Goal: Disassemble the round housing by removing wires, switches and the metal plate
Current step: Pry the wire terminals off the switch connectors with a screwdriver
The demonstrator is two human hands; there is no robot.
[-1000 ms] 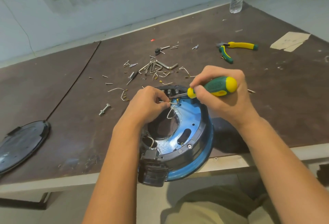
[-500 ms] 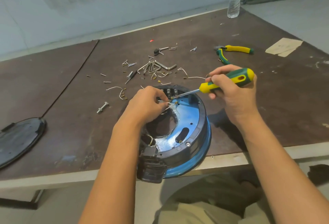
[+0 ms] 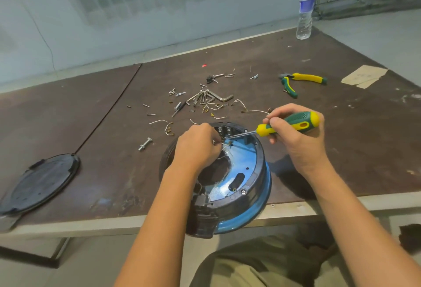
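The round black and blue housing point(image 3: 255, 186) lies at the table's front edge, part of it hanging over. A shiny blue metal plate point(image 3: 239, 163) sits inside it. My left hand point(image 3: 196, 147) reaches into the housing's far side and pinches a thin white wire point(image 3: 224, 149) near the switch terminals point(image 3: 224, 130). My right hand point(image 3: 298, 136) grips a green and yellow screwdriver point(image 3: 289, 123); its tip points at those terminals.
Loose screws, hex keys point(image 3: 209, 98) and cut wire pieces point(image 3: 159, 122) are scattered beyond the housing. A bolt point(image 3: 145, 144) lies to the left, yellow and green pliers point(image 3: 300, 82) at the right, a black round lid point(image 3: 39, 183) far left, a water bottle point(image 3: 305, 11) at the back corner.
My right hand drew back to the right along the screwdriver, so more of the shaft shows. My left hand stays on the wire at the terminals.
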